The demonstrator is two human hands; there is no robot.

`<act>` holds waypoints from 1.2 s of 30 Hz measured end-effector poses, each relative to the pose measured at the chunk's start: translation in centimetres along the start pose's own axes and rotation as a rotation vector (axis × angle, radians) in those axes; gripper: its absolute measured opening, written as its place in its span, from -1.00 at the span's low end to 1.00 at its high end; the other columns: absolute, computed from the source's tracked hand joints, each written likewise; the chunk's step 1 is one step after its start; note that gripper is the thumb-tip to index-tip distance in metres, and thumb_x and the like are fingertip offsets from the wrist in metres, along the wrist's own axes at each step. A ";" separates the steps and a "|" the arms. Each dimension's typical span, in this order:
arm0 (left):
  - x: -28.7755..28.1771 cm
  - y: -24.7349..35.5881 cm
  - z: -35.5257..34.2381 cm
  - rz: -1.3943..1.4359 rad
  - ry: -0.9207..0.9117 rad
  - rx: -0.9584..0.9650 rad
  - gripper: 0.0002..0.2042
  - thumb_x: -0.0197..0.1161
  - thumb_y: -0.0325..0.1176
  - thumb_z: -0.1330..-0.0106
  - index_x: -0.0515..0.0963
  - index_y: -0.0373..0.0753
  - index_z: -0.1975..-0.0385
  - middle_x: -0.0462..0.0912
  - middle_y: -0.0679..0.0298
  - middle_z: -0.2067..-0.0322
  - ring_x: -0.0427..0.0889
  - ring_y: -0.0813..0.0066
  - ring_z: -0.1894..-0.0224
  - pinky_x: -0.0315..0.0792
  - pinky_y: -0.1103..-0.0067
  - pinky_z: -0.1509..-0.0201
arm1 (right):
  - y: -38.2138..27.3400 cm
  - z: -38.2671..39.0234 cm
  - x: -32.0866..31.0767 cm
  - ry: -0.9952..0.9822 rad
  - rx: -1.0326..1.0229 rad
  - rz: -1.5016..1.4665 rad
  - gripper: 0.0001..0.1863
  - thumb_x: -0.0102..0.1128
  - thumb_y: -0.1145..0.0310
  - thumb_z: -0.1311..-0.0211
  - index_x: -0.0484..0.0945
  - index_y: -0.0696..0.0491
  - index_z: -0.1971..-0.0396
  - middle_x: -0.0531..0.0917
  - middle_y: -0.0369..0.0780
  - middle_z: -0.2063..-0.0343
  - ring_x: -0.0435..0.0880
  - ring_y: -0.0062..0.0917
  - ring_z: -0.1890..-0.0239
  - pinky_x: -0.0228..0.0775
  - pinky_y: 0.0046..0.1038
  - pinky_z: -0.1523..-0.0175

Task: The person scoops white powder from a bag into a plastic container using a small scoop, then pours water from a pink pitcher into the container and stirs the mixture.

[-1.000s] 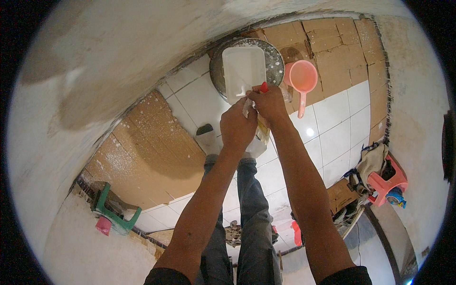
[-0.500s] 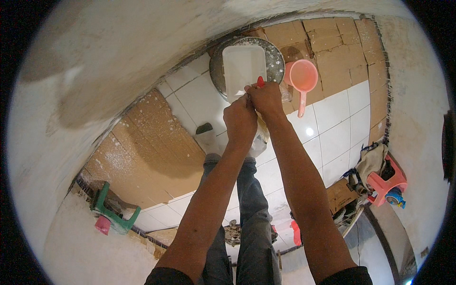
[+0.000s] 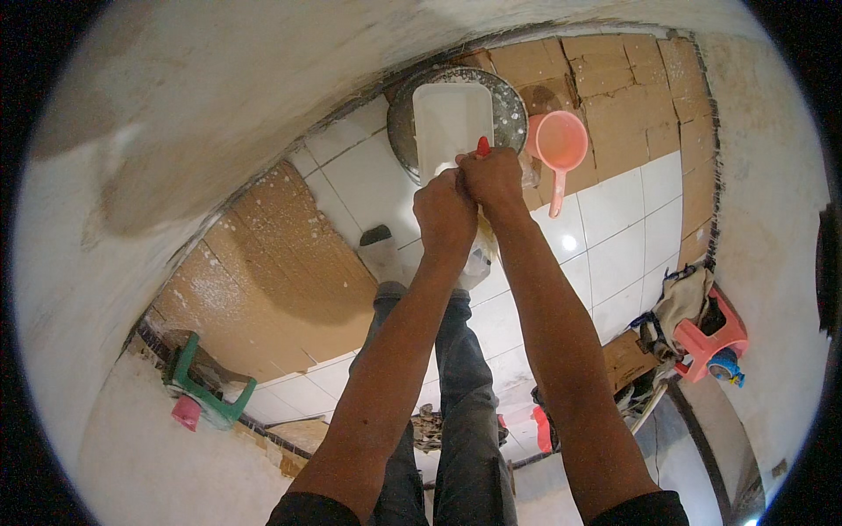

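Close together, both my hands are held out over the near end of a white rectangular tray (image 3: 454, 114). The tray rests on a round, dark, white-spotted lid or tub top (image 3: 399, 131). My right hand (image 3: 494, 182) is closed round something with a red end (image 3: 483, 147), its kind not clear; the rest of it is inside the fist. Against it, my left hand (image 3: 445, 215) is also closed, and what its fingers pinch is hidden. Beneath my wrists shows a crumpled, pale clear plastic bag (image 3: 479, 263), partly covered by my arms; I cannot tell whether a hand holds it.
A pink dipper (image 3: 561, 142) stands right of the tray. Flattened cardboard (image 3: 272, 272) covers floor at left, with more cardboard (image 3: 627, 105) at far right. White tiles (image 3: 605, 210) lie between. A green stool (image 3: 210, 399) and a pink stool (image 3: 715, 337) with cloth stand near the walls.
Both hands stay closed and together, with only a slight shift of the wrists. The view has moved a little; the tray and dipper keep their places.
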State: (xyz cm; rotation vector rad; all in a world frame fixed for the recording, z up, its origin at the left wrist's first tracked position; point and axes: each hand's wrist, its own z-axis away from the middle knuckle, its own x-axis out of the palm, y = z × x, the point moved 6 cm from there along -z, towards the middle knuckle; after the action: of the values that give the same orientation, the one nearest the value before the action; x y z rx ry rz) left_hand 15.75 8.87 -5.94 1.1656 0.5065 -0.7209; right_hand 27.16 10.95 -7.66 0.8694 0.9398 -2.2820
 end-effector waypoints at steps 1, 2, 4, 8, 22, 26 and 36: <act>0.0 0.1 -0.1 0.022 0.010 0.002 -0.85 0.20 -0.32 -0.12 0.58 -0.26 0.54 0.62 0.04 0.57 0.63 0.02 0.45 0.45 0.25 0.35 | 0.0 -0.1 -0.1 0.012 -0.006 0.029 -0.63 0.17 0.15 -0.03 0.63 0.22 0.55 0.64 0.07 0.47 0.66 -0.03 0.35 0.49 -0.12 0.14; 0.0 0.0 -0.1 0.021 0.010 0.001 -0.85 0.20 -0.32 -0.12 0.58 -0.26 0.54 0.62 0.04 0.57 0.63 0.02 0.45 0.45 0.25 0.35 | -0.1 -0.1 -0.1 0.011 -0.007 0.028 -0.63 0.17 0.15 -0.03 0.63 0.22 0.55 0.64 0.07 0.47 0.66 -0.03 0.35 0.49 -0.12 0.14; 0.1 -0.1 -0.2 -0.016 -0.002 0.001 -0.85 0.20 -0.31 -0.12 0.58 -0.25 0.55 0.62 0.05 0.57 0.63 0.02 0.45 0.44 0.25 0.35 | -0.2 0.0 -0.3 0.040 0.053 0.002 -0.61 0.16 0.15 -0.02 0.61 0.26 0.57 0.63 0.10 0.47 0.65 -0.02 0.33 0.49 -0.11 0.14; 0.2 0.3 0.0 -0.002 -0.025 -0.040 -0.85 0.20 -0.31 -0.12 0.57 -0.25 0.57 0.62 0.05 0.57 0.63 0.04 0.44 0.43 0.24 0.35 | 0.4 -0.5 -0.2 0.071 0.037 0.022 -0.60 0.17 0.17 0.00 0.60 0.29 0.59 0.62 0.13 0.49 0.65 0.00 0.33 0.49 -0.10 0.14; -2.4 1.6 1.3 0.163 0.041 -0.128 -0.85 0.14 -0.35 -0.20 0.59 -0.26 0.37 0.64 0.05 0.46 0.63 0.02 0.39 0.44 0.24 0.28 | -2.8 0.7 -1.8 0.096 -0.170 0.032 -0.64 0.20 0.19 0.02 0.57 0.25 0.66 0.60 0.07 0.57 0.64 -0.03 0.40 0.46 -0.11 0.21; -3.4 1.4 1.8 0.177 0.108 -0.058 -0.82 0.10 -0.34 -0.29 0.59 -0.24 0.26 0.65 0.06 0.42 0.64 0.05 0.37 0.46 0.25 0.25 | -3.3 1.9 -3.4 0.027 -0.107 -0.071 -0.60 0.23 0.10 -0.03 0.61 0.21 0.60 0.63 0.06 0.52 0.64 -0.04 0.37 0.44 -0.13 0.18; -4.8 -1.0 1.6 0.136 0.078 0.049 -0.82 0.16 -0.34 -0.31 0.54 -0.25 0.18 0.67 0.07 0.30 0.68 0.13 0.28 0.51 0.36 0.18 | 1.0 4.7 -5.7 0.005 0.086 -0.291 -0.67 0.25 0.17 -0.06 0.64 0.19 0.46 0.64 -0.10 0.53 0.60 -0.33 0.48 0.42 -0.36 0.32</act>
State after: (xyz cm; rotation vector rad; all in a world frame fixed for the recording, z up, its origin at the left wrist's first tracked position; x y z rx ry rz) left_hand 11.79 8.35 -2.70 1.2647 0.4719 -0.5753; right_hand 29.93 8.02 -1.35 0.8179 1.0348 -2.5839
